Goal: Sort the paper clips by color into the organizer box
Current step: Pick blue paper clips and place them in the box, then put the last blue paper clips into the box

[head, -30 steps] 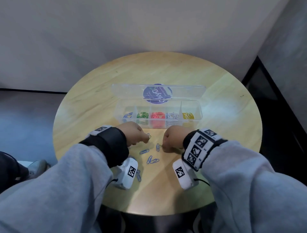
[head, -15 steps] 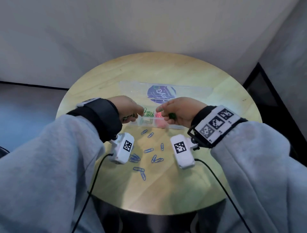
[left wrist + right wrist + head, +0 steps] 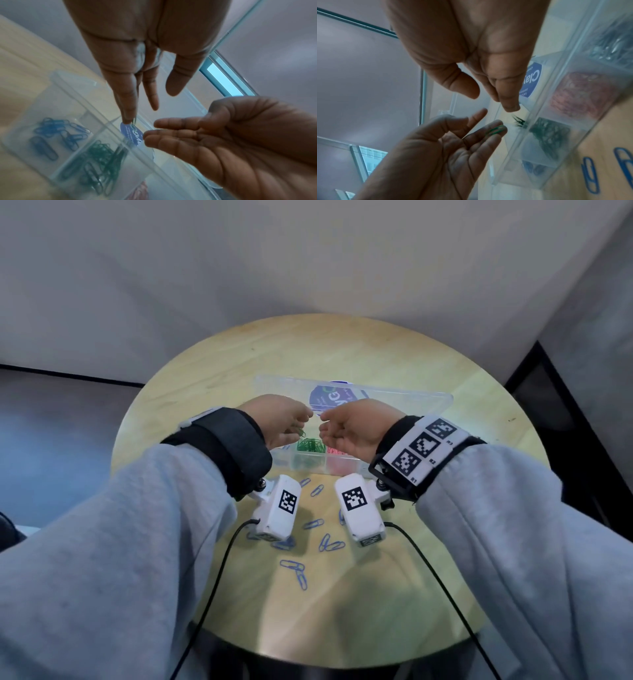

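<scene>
The clear organizer box (image 3: 346,469) stands mid-table with its lid folded back. My left hand (image 3: 301,422) and right hand (image 3: 325,426) hover side by side above its green compartment (image 3: 310,446), fingers straight and spread. In the right wrist view a green clip (image 3: 495,130) lies loose on the left hand's fingertips (image 3: 500,134), and more green clips (image 3: 519,120) are in the air above the green pile (image 3: 549,135). The right hand (image 3: 493,101) holds nothing. Blue clips (image 3: 51,135) fill the compartment to the left of the green pile (image 3: 99,155). Several blue clips (image 3: 329,542) lie loose on the table.
Red clips (image 3: 583,94) fill the compartment to the right of the green one, silver ones (image 3: 612,48) the one beyond. The round wooden table (image 3: 342,611) stands in a corner between grey walls. Two camera cables (image 3: 219,577) hang off its near edge.
Both hands lifted off the table and moved forward over the box. They were closed half a second ago and have since opened, and green clips are dropping toward the green compartment.
</scene>
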The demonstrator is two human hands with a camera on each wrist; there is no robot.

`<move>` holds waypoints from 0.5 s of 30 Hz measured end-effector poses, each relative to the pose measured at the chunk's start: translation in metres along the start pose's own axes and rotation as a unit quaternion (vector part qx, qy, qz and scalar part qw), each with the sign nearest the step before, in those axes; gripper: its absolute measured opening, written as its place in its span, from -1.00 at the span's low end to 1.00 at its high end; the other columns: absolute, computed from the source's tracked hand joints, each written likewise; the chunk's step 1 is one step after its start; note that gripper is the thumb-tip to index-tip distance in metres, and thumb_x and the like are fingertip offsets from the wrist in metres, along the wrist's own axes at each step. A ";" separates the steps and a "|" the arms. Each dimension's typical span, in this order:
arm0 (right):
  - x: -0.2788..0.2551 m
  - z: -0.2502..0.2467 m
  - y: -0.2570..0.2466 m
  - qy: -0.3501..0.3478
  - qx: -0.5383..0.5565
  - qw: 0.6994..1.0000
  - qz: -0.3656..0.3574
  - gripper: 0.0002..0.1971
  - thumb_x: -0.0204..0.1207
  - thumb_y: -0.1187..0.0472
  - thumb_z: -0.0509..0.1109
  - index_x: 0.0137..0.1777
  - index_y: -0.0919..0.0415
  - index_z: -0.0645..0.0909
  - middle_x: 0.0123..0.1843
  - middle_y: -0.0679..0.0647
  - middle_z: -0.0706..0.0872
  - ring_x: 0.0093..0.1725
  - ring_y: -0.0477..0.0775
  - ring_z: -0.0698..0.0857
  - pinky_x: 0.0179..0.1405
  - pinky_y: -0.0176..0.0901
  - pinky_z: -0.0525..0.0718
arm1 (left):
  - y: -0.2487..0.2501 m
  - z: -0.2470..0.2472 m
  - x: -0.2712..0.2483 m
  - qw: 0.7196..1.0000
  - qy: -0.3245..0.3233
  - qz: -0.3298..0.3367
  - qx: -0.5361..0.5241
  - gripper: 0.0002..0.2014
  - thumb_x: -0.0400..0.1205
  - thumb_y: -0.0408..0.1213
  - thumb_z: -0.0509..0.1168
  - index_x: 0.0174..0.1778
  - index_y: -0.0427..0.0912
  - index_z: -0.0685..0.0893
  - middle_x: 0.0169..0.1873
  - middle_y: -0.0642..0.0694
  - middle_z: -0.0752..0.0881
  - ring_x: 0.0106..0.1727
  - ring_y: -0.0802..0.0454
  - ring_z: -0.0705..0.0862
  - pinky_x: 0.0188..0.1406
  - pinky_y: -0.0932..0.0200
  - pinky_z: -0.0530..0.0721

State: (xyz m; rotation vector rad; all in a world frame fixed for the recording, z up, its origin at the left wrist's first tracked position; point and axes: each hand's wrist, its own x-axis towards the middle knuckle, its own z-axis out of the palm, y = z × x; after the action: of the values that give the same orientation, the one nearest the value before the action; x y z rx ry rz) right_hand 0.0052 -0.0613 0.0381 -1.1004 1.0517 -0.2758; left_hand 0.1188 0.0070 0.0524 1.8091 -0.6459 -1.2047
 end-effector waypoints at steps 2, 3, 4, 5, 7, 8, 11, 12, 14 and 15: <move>-0.009 0.000 0.000 -0.007 0.007 1.000 -0.020 -0.75 0.51 0.54 0.14 0.11 0.37 0.53 -0.18 0.20 0.51 -0.18 0.06 0.54 -0.17 -0.25 0.65 | 0.000 -0.002 -0.008 0.999 -0.017 0.011 -0.032 -0.87 0.67 -0.40 0.15 -0.16 -0.20 0.54 -0.33 -0.08 0.41 -0.27 0.04 0.38 -0.25 0.36 0.46; -0.014 0.000 -0.001 -0.010 0.000 0.999 -0.030 -0.75 0.54 0.52 0.15 0.15 0.36 0.53 -0.18 0.19 0.53 -0.16 0.04 0.54 -0.13 -0.26 0.63 | 0.000 -0.003 -0.012 0.999 -0.014 0.016 -0.041 -0.89 0.67 -0.40 0.15 -0.14 -0.19 0.54 -0.32 -0.07 0.44 -0.27 0.05 0.41 -0.23 0.36 0.49; -0.022 -0.001 -0.002 -0.015 -0.013 0.999 -0.042 -0.78 0.57 0.49 0.15 0.14 0.34 0.53 -0.19 0.17 0.55 -0.17 0.02 0.55 -0.12 -0.26 0.62 | 0.000 -0.006 -0.017 0.999 -0.007 0.022 -0.049 -0.92 0.67 -0.39 0.16 -0.10 -0.20 0.54 -0.30 -0.08 0.48 -0.26 0.06 0.47 -0.19 0.36 0.53; -0.030 -0.002 -0.002 -0.018 -0.039 0.998 -0.050 -0.82 0.60 0.46 0.15 0.10 0.32 0.54 -0.20 0.15 0.57 -0.21 0.01 0.57 -0.14 -0.26 0.61 | -0.002 -0.011 -0.021 0.998 0.001 0.027 -0.052 -0.94 0.66 -0.38 0.17 -0.06 -0.21 0.55 -0.27 -0.09 0.53 -0.25 0.06 0.53 -0.15 0.34 0.59; -0.045 -0.010 0.001 -0.025 -0.116 0.991 -0.068 -0.86 0.62 0.43 0.18 -0.04 0.26 0.55 -0.17 0.17 0.62 -0.24 0.03 0.61 -0.14 -0.21 0.64 | -0.011 -0.021 -0.031 0.999 0.004 0.034 -0.035 -0.91 0.65 -0.40 0.18 -0.10 -0.18 0.57 -0.24 -0.11 0.59 -0.26 0.04 0.62 -0.23 0.29 0.68; -0.051 -0.015 0.005 -0.026 -0.169 0.982 -0.077 -0.86 0.60 0.42 0.20 -0.08 0.22 0.56 -0.16 0.17 0.64 -0.22 0.04 0.63 -0.11 -0.16 0.67 | -0.017 -0.027 -0.035 0.999 0.003 0.035 -0.010 -0.88 0.65 -0.41 0.19 -0.14 -0.15 0.57 -0.25 -0.10 0.60 -0.28 0.04 0.62 -0.32 0.29 0.69; -0.066 -0.028 0.026 0.000 -0.340 0.937 -0.076 -0.91 0.54 0.32 0.33 -0.01 0.18 0.62 -0.18 0.11 0.69 -0.19 0.05 0.68 0.07 -0.03 0.73 | -0.040 -0.043 -0.047 0.991 0.015 0.002 0.133 -0.86 0.63 -0.35 0.23 -0.22 -0.05 0.56 -0.28 -0.04 0.60 -0.29 0.05 0.59 -0.35 0.27 0.55; -0.069 -0.031 0.035 0.005 -0.383 0.921 -0.066 -0.89 0.52 0.27 0.38 0.03 0.17 0.62 -0.17 0.09 0.70 -0.20 0.05 0.69 0.12 -0.01 0.73 | -0.048 -0.047 -0.050 0.982 0.018 -0.012 0.186 -0.88 0.61 -0.33 0.26 -0.23 -0.05 0.56 -0.26 -0.05 0.60 -0.26 0.03 0.59 -0.33 0.27 0.51; -0.072 -0.033 0.051 0.007 -0.467 0.883 -0.040 -0.78 0.47 0.14 0.45 0.09 0.11 0.62 -0.12 0.03 0.71 -0.19 0.02 0.69 0.14 -0.04 0.70 | -0.058 -0.055 -0.055 0.957 0.037 -0.029 0.285 -0.96 0.55 -0.32 0.35 -0.17 -0.10 0.62 -0.22 -0.11 0.61 -0.17 -0.05 0.59 -0.29 0.26 0.48; -0.073 -0.031 0.059 0.011 -0.511 0.859 -0.033 -0.73 0.44 0.09 0.47 0.12 0.08 0.62 -0.08 -0.01 0.70 -0.15 -0.01 0.67 0.14 -0.08 0.67 | -0.064 -0.059 -0.055 0.938 0.054 -0.030 0.341 -0.91 0.51 -0.32 0.39 -0.09 -0.13 0.65 -0.20 -0.12 0.62 -0.14 -0.06 0.58 -0.27 0.25 0.49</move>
State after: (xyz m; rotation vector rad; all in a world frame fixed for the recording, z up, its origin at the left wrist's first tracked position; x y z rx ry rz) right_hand -0.0748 -0.0048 0.0282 -2.0892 1.1975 0.2760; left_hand 0.1482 0.1041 0.0341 2.4599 -1.0376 -0.9684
